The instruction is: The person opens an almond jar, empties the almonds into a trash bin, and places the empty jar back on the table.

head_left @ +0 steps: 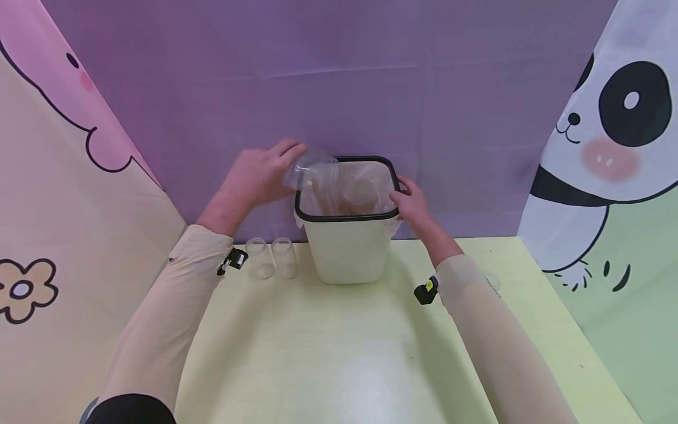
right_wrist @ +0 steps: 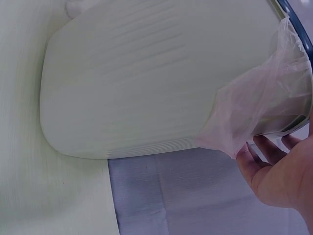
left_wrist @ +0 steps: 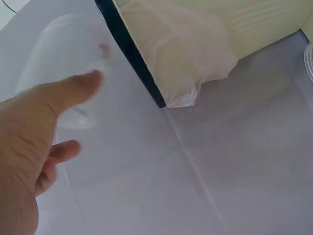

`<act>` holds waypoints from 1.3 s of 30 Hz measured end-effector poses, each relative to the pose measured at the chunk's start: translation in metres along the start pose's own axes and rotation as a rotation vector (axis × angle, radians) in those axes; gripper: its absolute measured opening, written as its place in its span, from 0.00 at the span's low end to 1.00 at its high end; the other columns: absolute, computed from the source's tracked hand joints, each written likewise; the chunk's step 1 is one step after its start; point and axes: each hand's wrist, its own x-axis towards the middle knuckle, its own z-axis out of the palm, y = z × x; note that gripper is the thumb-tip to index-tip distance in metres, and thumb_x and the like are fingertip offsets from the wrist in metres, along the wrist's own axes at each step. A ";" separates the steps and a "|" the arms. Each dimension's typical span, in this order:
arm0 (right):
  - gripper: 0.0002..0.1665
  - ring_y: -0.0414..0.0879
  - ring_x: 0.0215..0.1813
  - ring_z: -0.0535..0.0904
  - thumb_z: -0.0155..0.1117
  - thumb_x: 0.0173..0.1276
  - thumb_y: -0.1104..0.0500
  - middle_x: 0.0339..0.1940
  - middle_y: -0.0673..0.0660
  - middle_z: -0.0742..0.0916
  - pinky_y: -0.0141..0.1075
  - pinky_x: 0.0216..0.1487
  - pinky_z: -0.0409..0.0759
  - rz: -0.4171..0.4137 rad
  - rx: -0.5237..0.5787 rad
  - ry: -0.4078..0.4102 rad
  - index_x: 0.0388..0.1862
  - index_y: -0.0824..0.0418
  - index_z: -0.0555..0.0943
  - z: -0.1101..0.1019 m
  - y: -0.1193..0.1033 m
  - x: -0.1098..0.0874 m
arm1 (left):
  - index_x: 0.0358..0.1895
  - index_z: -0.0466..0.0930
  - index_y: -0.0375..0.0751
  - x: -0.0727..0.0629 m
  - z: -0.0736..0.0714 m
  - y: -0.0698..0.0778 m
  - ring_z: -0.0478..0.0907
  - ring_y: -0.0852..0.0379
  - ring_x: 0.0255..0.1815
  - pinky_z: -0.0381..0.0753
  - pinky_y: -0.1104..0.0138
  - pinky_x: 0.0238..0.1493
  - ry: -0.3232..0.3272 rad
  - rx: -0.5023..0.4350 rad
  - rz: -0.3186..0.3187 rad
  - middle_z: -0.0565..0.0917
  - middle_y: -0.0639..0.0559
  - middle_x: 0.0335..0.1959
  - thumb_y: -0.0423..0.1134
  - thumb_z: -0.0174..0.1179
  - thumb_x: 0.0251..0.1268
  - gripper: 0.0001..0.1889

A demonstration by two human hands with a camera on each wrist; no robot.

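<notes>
A cream trash bin [head_left: 346,253] with a black rim stands at the table's far edge, lined with a thin translucent bag [right_wrist: 244,103] that hangs over its outside. At the bin's left side my left hand [head_left: 265,174] holds a clear plastic cup [head_left: 318,168], tilted over the opening. That cup is blurred and faint in the left wrist view, beside the thumb of the left hand [left_wrist: 34,122]. My right hand [head_left: 413,203] grips the bin's rim on the right. Its fingers lie close to the bag's edge. What lies inside the bin is hard to make out.
Two clear plastic cups [head_left: 284,259] stand side by side left of the bin on the pale table [head_left: 339,341]. Another clear object [head_left: 494,281] is partly hidden behind the right sleeve. A purple cloth [head_left: 339,76] hangs behind the table, with printed panels on both sides.
</notes>
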 end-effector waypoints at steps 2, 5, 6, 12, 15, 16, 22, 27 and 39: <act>0.34 0.49 0.37 0.72 0.51 0.69 0.58 0.61 0.62 0.76 0.40 0.31 0.74 -0.001 -0.001 0.000 0.74 0.50 0.64 0.001 -0.001 -0.001 | 0.65 0.71 0.41 -0.001 0.001 0.000 0.75 0.48 0.17 0.77 0.53 0.19 -0.019 -0.006 0.025 0.74 0.46 0.60 0.40 0.78 0.39 0.43; 0.34 0.54 0.43 0.74 0.51 0.69 0.58 0.62 0.62 0.76 0.38 0.31 0.73 0.001 0.001 -0.004 0.75 0.50 0.63 0.003 -0.001 -0.001 | 0.65 0.71 0.42 -0.002 0.002 0.000 0.77 0.46 0.20 0.78 0.52 0.21 -0.048 -0.014 0.023 0.74 0.46 0.60 0.39 0.78 0.38 0.43; 0.34 0.57 0.46 0.74 0.51 0.69 0.58 0.62 0.62 0.76 0.38 0.31 0.74 0.002 0.006 -0.005 0.74 0.50 0.63 0.004 -0.001 -0.001 | 0.66 0.70 0.42 -0.003 0.002 -0.001 0.77 0.46 0.20 0.78 0.52 0.21 -0.049 -0.013 0.017 0.74 0.46 0.61 0.39 0.77 0.38 0.43; 0.34 0.64 0.54 0.73 0.51 0.69 0.58 0.62 0.63 0.76 0.39 0.32 0.75 -0.008 0.016 -0.008 0.74 0.50 0.64 0.006 0.000 0.001 | 0.66 0.70 0.43 -0.006 0.002 -0.001 0.72 0.49 0.16 0.76 0.54 0.18 -0.004 0.003 0.031 0.73 0.48 0.61 0.37 0.77 0.38 0.43; 0.34 0.62 0.51 0.73 0.50 0.69 0.59 0.62 0.63 0.76 0.37 0.30 0.74 -0.016 0.015 -0.006 0.74 0.51 0.64 0.006 -0.001 0.001 | 0.65 0.70 0.41 -0.007 0.003 0.000 0.70 0.50 0.15 0.74 0.55 0.16 0.012 0.009 0.020 0.73 0.46 0.62 0.33 0.74 0.40 0.41; 0.33 0.61 0.49 0.73 0.50 0.69 0.59 0.62 0.63 0.75 0.37 0.30 0.74 -0.017 0.011 -0.007 0.74 0.51 0.64 0.005 -0.001 0.001 | 0.65 0.69 0.39 -0.008 0.003 0.001 0.69 0.50 0.14 0.72 0.55 0.15 0.018 0.010 0.000 0.72 0.45 0.62 0.31 0.71 0.41 0.40; 0.33 0.51 0.40 0.72 0.50 0.69 0.58 0.61 0.62 0.75 0.36 0.28 0.72 -0.001 -0.003 -0.011 0.74 0.50 0.63 0.004 -0.002 -0.001 | 0.64 0.62 0.35 -0.015 0.001 0.002 0.66 0.49 0.12 0.67 0.57 0.10 0.072 0.034 -0.209 0.70 0.41 0.62 0.30 0.61 0.44 0.36; 0.33 0.50 0.38 0.71 0.50 0.69 0.58 0.61 0.61 0.75 0.36 0.28 0.72 0.002 0.004 -0.010 0.74 0.50 0.63 0.003 -0.003 -0.001 | 0.62 0.57 0.36 -0.020 -0.006 -0.002 0.68 0.47 0.15 0.69 0.57 0.12 0.070 0.067 -0.299 0.68 0.41 0.64 0.41 0.70 0.46 0.40; 0.33 0.54 0.43 0.72 0.50 0.70 0.59 0.61 0.62 0.75 0.35 0.28 0.72 -0.008 0.015 -0.009 0.75 0.51 0.63 0.005 -0.004 0.001 | 0.63 0.65 0.37 -0.035 -0.008 -0.017 0.72 0.40 0.25 0.64 0.54 0.24 0.324 0.140 -0.297 0.76 0.42 0.56 0.49 0.71 0.44 0.41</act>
